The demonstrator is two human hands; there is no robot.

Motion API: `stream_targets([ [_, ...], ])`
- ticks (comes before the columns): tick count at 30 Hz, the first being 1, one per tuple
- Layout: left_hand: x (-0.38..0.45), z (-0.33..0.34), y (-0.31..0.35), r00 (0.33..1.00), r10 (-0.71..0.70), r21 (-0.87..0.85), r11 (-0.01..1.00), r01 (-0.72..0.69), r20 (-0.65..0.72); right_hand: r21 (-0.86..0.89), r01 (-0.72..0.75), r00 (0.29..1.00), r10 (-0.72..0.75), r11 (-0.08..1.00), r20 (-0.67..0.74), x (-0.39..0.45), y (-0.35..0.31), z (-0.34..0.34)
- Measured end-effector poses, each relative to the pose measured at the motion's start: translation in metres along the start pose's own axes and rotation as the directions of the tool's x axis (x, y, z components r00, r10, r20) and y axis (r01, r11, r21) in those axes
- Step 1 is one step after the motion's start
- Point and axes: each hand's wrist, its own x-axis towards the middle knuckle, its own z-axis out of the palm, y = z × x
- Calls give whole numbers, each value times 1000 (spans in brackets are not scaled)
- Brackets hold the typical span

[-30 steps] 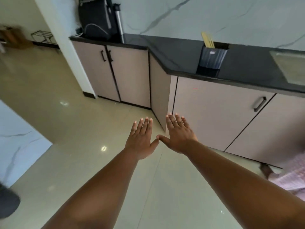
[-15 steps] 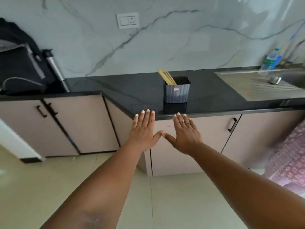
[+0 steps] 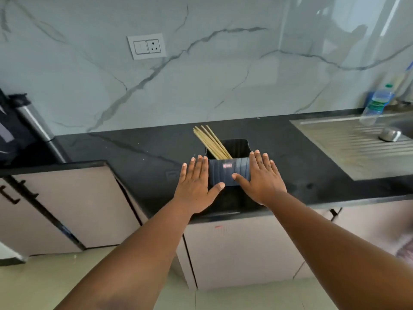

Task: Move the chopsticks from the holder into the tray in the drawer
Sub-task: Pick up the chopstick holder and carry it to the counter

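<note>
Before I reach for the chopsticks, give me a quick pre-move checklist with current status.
1. Chopsticks in the holder, leaning left: ok.
2. Left hand open, grip empty: ok.
3. Right hand open, grip empty: ok.
4. Hands flank the holder; contact with it: cannot tell.
5. Drawer open with tray ready: not ok, only closed cabinet fronts show.
6. Countertop around the holder free of obstacles: ok.

A dark, ribbed, square-mouthed holder (image 3: 229,170) stands upright near the front edge of the black counter before me, a small red label on its facing wall. A bundle of pale wooden chopsticks (image 3: 211,142) rests in its left side, tops leaning up and to the left above the rim.
</note>
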Motion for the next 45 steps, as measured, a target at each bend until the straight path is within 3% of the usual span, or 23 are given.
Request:
stream_targets([
  [6, 65, 5, -7, 983, -184, -146, 972, 182, 6, 188, 3, 996, -19, 982, 84, 81, 16, 0],
  [10, 92, 12, -20, 986, -164, -201, 966, 163, 12, 357, 26, 989, -77, 934, 128, 103, 12, 10],
  [13, 111, 17, -38, 994, -110, -352, 930, 106, 9, 402, 56, 983, -121, 914, 138, 119, 12, 11],
  [16, 128, 23, -57, 997, -76, -513, 856, 72, 13, 510, -17, 987, -67, 860, 146, 136, 17, 14],
  [19, 143, 29, -65, 994, -94, -739, 666, 102, 53, 785, -171, 984, 58, 595, 170, 145, 14, 20],
  [21, 149, 31, -63, 994, -71, -874, 474, 106, 82, 892, -265, 963, 143, 367, 228, 151, 9, 24],
  [25, 161, 33, -47, 975, -137, -983, 29, 179, 174, 901, -427, 881, 185, -79, 434, 165, 2, 36],
  [28, 170, 36, -36, 925, -212, -942, -185, 279, 316, 870, -414, 876, 144, -269, 461, 175, -1, 40],
  [36, 170, 24, -26, 832, -438, -937, -233, 259, 339, 830, -451, 879, 2, -328, 478, 210, 3, 47],
  [45, 129, 12, -14, 632, -685, -927, -338, 165, 362, 783, -587, 805, -249, -207, 538, 209, -16, 40],
])
